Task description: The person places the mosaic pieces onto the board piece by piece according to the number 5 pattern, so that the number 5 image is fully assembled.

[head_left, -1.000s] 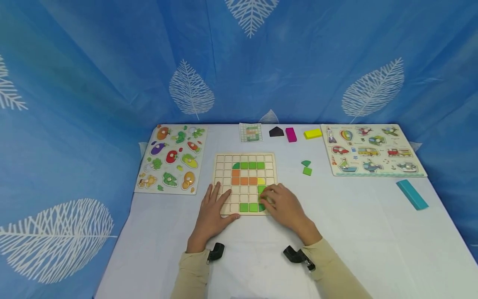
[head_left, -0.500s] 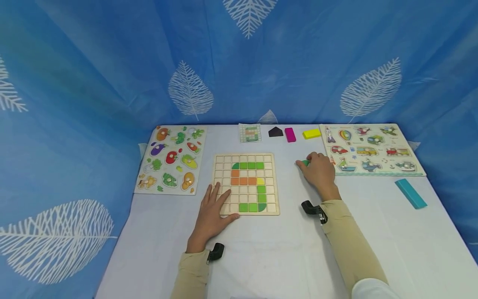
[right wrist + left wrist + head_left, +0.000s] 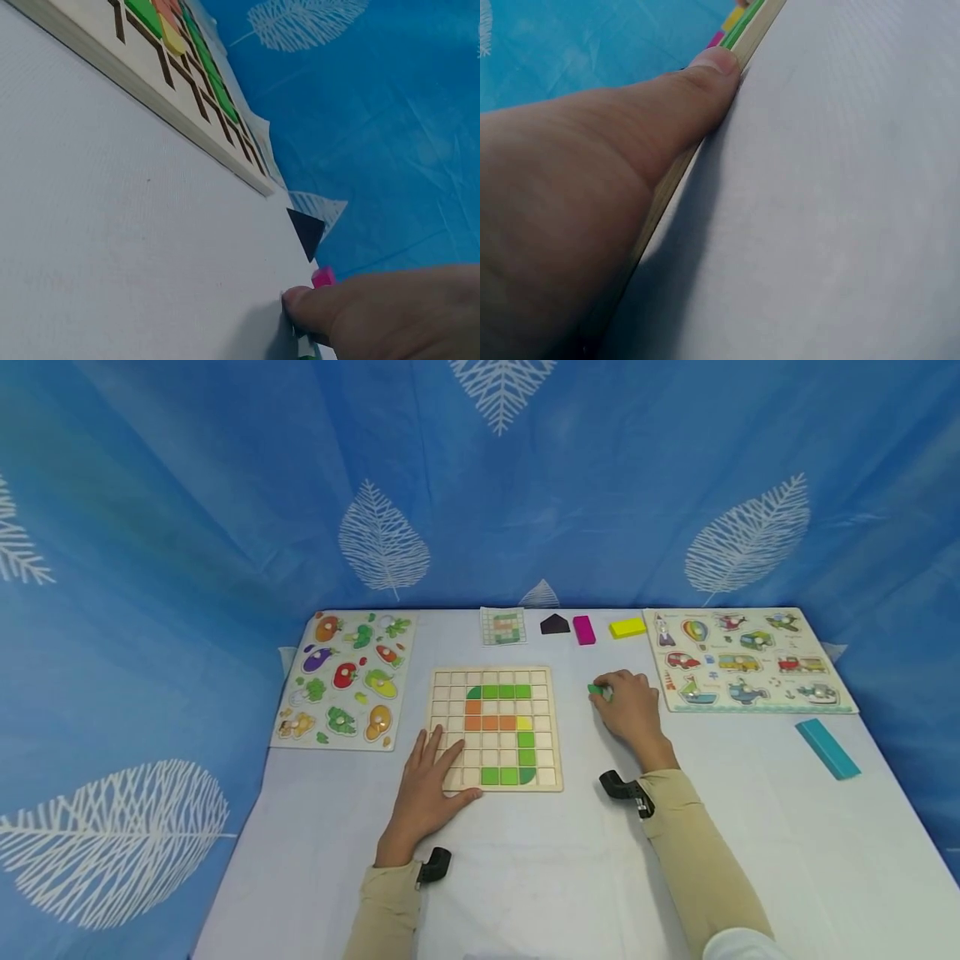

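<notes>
A wooden grid board [image 3: 495,673] lies in the middle of the table, with green, orange and yellow tiles [image 3: 491,723] set in some of its squares. Fingers spread, my left hand [image 3: 424,793] rests on the board's near left corner. Its thumb [image 3: 697,90] lies along the near edge in the left wrist view. To the right of the board, my right hand [image 3: 632,708] pinches a dark green quarter-round tile [image 3: 595,689] between thumb and fingertips. More green shows just behind it, partly hidden by the fingers; I cannot tell whether that is a second held tile.
A pattern card [image 3: 503,627] lies behind the board, beside a black block [image 3: 555,624], a magenta block [image 3: 583,630] and a yellow block [image 3: 627,627]. A vegetable puzzle [image 3: 345,693] sits left, a vehicle puzzle [image 3: 742,652] right, with a teal block [image 3: 828,749] below it.
My right hand left the board's near right corner, reached to the loose green tiles on the right, and now holds the quarter-round tile slightly further left. The left hand stayed put.
</notes>
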### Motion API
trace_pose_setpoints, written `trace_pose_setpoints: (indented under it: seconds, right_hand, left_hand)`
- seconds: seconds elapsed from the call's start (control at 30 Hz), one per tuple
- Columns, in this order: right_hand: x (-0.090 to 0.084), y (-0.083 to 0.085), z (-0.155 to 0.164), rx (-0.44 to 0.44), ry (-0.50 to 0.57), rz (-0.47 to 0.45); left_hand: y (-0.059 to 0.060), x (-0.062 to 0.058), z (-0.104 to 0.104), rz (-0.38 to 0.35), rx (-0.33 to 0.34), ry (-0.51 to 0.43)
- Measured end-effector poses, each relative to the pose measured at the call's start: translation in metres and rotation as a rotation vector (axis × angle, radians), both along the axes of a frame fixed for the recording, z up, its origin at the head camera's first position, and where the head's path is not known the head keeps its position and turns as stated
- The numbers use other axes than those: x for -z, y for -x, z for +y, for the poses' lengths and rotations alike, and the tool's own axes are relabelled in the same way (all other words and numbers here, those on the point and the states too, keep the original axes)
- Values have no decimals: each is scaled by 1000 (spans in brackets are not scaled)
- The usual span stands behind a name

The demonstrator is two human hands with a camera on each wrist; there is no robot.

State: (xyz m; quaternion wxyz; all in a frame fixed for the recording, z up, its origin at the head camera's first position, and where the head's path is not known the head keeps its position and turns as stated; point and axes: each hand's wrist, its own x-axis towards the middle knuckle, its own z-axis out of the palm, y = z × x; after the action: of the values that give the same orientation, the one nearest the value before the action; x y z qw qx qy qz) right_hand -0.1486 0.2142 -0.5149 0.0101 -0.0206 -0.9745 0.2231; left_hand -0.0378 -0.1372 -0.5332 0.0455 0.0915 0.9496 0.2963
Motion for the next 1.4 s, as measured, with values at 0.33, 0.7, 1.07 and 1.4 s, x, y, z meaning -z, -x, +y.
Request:
trace_pose_setpoints:
  seconds: [0.33, 0.7, 1.07, 1.4]
  right_hand:
    - [3, -2, 2, -83, -2, 34]
    - [-4, -28, -31, -167, 90, 123]
    - [-12, -79, -126, -547, 81, 258]
    - [-1, -96, -168, -627, -37, 225]
  left_hand:
    - [1, 0, 1, -9, 0, 1]
    - [2, -4, -5, -40, 28, -40]
    - [5, -6, -14, -79, 50, -87]
    - [4, -8, -14, -68, 70, -82]
